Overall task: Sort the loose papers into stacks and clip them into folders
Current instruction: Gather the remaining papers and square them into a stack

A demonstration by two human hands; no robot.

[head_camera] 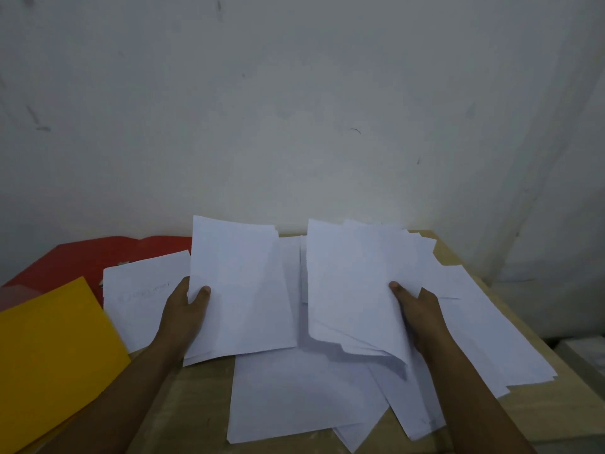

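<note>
Lying at the left edge of the pale wooden table (199,407), a yellow folder (55,352) overlaps a red folder (98,257), with a faintly pencilled sheet (144,290) just beside them. The left hand (183,316) pinches a small stack (239,290) thumb on top, and the right hand (415,309) pinches a fanned stack (353,283) likewise. Loose papers (301,394) spread beneath toward the right edge, under a scuffed whitish wall (294,109).
</note>
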